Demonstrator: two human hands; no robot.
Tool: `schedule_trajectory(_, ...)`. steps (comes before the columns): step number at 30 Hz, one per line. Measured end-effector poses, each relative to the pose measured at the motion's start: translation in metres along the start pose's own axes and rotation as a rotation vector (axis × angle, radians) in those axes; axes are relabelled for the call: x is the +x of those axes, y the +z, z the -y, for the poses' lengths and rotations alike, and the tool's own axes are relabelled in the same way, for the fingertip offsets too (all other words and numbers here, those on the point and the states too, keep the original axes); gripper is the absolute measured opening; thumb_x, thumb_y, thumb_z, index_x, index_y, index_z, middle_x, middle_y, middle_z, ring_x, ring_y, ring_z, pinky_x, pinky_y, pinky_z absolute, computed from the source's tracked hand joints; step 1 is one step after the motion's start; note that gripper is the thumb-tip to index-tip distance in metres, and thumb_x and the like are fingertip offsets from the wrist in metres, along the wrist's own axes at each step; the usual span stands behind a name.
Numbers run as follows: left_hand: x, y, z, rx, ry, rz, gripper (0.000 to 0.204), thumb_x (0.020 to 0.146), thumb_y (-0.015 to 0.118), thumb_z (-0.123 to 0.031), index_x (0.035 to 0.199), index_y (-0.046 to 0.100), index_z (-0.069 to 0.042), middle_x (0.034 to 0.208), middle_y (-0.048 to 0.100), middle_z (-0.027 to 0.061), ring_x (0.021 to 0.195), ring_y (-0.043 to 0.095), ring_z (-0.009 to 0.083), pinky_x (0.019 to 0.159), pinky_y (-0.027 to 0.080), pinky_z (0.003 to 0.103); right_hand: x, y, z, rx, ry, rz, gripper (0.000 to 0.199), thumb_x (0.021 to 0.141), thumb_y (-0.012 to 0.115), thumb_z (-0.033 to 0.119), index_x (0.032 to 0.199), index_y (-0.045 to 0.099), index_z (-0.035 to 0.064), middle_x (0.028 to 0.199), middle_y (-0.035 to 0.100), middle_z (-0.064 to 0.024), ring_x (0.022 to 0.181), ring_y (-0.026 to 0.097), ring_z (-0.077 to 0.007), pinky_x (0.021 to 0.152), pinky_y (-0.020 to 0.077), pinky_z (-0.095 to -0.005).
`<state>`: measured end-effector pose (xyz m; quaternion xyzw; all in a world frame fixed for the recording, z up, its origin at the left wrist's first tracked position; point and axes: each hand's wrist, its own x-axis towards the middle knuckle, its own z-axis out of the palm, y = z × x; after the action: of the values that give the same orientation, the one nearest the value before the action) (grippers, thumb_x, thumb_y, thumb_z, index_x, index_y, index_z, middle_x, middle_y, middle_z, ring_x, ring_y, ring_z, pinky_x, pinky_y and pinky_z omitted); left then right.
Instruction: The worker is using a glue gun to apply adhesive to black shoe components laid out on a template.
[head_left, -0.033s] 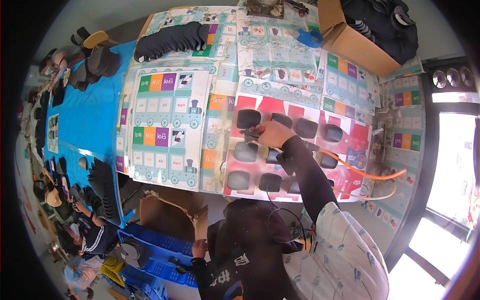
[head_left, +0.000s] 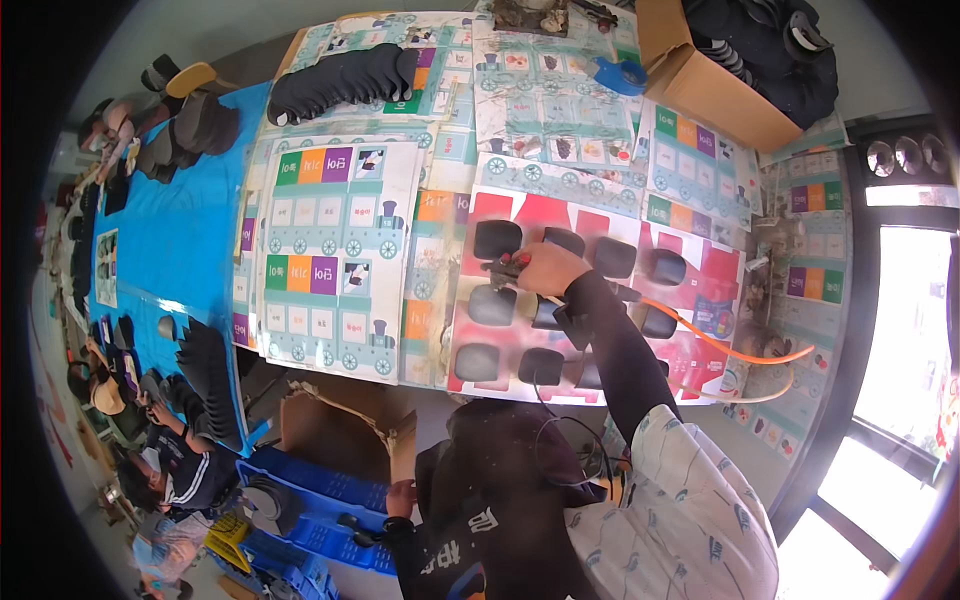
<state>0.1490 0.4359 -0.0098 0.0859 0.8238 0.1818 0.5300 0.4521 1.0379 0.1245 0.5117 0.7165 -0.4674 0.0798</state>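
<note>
My right hand is closed around a spray gun with red parts, its nozzle end pointing left. Under and around it, rows of dark rounded-square pieces lie on a red and white printed sheet. Below the gun, one piece and another at the sheet's front left corner look greyish on top; others are blacker. My forearm covers part of the rows. Low beside my body, my left hand is near a torn cardboard box; its fingers are too small to make out.
An orange hose curves over the sheet's right side. A row of overlapping black pieces lies at the back left, and a cardboard box of dark pieces at the back right. Blue crates stand below; a person works at far left.
</note>
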Motion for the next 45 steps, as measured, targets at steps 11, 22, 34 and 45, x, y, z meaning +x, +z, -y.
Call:
schedule_trajectory(11, -0.004, 0.005, -0.008, 0.294, 0.249, -0.085, 0.032, 0.098, 0.058, -0.031, 0.102, 0.074, -0.003, 0.086, 0.073, 0.0163, 0.077, 0.071, 0.0267, 0.071, 0.053, 0.038, 0.017, -0.015, -0.02, -0.026, 0.026, 0.135, 0.018, 0.065, 0.06, 0.014, 0.073, 0.071, 0.002, 0.056, 0.063, -0.0134, 0.056, 0.065, -0.027, 0.056, 0.0491, -0.0399)
schedule_trajectory(22, -0.008, 0.006, -0.053, 0.12, 0.098, -0.029, 0.027, 0.097, 0.061, -0.027, 0.102, 0.074, -0.004, 0.081, 0.071, 0.0073, 0.069, 0.068, 0.0155, 0.06, 0.055, 0.031, 0.016, -0.018, -0.033, 0.026, 0.112, 0.116, 0.013, 0.055, 0.06, 0.013, 0.059, 0.064, 0.0011, 0.055, 0.063, -0.0144, 0.055, 0.065, -0.029, 0.054, 0.0487, -0.0397)
schedule_trajectory(34, -0.003, -0.001, -0.021, 0.22, 0.243, -0.043, 0.027, 0.095, 0.062, -0.026, 0.103, 0.074, -0.003, 0.08, 0.072, 0.0089, 0.067, 0.069, 0.0169, 0.059, 0.056, 0.032, -0.008, -0.012, -0.04, 0.157, 0.25, 0.143, 0.013, 0.06, 0.064, 0.011, 0.062, 0.064, -0.0016, 0.053, 0.06, -0.0128, 0.05, 0.062, -0.0239, 0.05, 0.045, -0.0361)
schedule_trajectory(45, -0.01, 0.0, -0.012, 0.125, 0.139, -0.071, 0.028, 0.096, 0.06, -0.025, 0.102, 0.073, 0.0, 0.082, 0.072, 0.0116, 0.069, 0.07, 0.0191, 0.06, 0.057, 0.033, -0.045, -0.012, -0.014, 0.268, 0.221, 0.173, 0.022, 0.064, 0.068, 0.014, 0.078, 0.071, -0.0028, 0.066, 0.068, -0.0105, 0.058, 0.066, -0.0217, 0.053, 0.0499, -0.0332)
